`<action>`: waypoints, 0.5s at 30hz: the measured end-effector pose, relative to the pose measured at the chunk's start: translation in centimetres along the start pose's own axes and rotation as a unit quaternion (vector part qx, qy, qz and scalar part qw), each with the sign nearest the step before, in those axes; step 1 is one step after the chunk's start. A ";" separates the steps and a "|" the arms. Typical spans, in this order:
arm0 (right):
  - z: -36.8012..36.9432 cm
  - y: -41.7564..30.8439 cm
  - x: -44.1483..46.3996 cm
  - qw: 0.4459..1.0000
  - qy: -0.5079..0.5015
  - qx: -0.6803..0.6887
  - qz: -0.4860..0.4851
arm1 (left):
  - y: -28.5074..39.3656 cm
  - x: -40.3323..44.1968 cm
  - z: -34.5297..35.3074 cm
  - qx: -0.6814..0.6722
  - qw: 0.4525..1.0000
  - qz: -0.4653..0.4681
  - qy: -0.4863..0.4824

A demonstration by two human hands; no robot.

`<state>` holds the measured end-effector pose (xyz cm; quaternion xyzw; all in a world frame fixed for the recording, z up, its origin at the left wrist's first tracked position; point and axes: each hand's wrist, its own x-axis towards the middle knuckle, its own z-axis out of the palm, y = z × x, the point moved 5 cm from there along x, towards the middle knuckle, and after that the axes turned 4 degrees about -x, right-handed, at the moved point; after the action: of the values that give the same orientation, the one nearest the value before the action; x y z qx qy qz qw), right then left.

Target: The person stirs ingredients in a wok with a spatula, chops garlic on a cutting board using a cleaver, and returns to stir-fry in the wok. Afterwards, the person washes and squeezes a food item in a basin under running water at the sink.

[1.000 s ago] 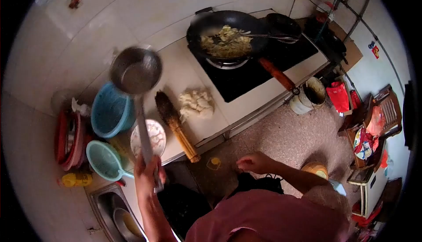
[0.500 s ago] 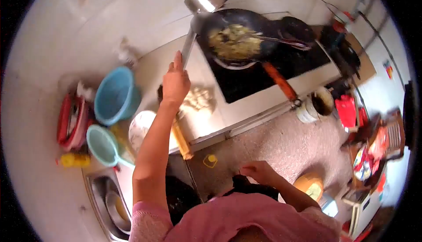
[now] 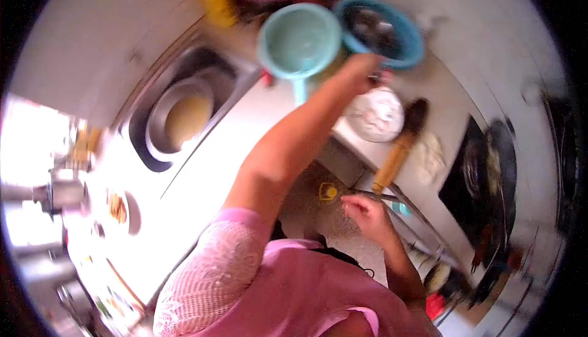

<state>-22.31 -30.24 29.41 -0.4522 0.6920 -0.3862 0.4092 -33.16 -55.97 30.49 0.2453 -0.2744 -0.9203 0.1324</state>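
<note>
My left hand [image 3: 362,72] reaches over the near rim of a blue basin [image 3: 409,60], its fingers closed but blurred. Metallic shapes inside the basin look like the metal ladle [image 3: 375,26] that this hand grips; its handle is mostly hidden. Just below the hand lies a white patterned dish [image 3: 378,116]. A light green strainer-like basin with a handle [image 3: 300,40] stands beside the blue one. In front of my body, my right hand [image 3: 366,213] hangs in the air over the floor, empty, fingers loosely bent and apart.
A sink [image 3: 138,132] at left holds a metal bowl [image 3: 160,119] with cloudy liquid. A wooden-handled tool with a dark end [image 3: 395,161] and a pale pile [image 3: 430,158] lie on the counter. At right a wok [image 3: 505,181] stands on the black cooktop [image 3: 463,190].
The view has turned left. My left hand has moved with the ladle from beside the wok to the blue basin. My right hand stays low in front of my body.
</note>
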 end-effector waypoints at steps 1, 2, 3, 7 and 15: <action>1.8 1.0 2.4 0.999 -0.037 0.035 0.001 | 0.8 -1.8 0.3 0.007 0.999 -0.008 0.048; 3.8 -0.2 4.7 0.996 -0.084 0.006 0.004 | 1.9 -3.5 -0.4 0.043 0.997 0.010 0.071; 5.4 -1.5 7.0 0.992 -0.122 -0.022 0.002 | 2.7 -5.0 -1.3 0.085 0.992 0.026 0.088; 12.2 -5.6 17.2 0.933 -0.104 -0.240 -0.247 | 6.4 -16.7 -9.0 0.275 0.855 0.419 0.136; 29.5 -4.4 44.2 0.883 -0.089 -0.458 -0.060 | -1.1 -39.3 -29.8 0.193 0.773 0.403 0.450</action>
<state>-5.23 -78.01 12.92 -0.6626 0.7238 -0.0084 0.1926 15.54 -53.33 23.09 0.5193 -0.4292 -0.4948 0.5490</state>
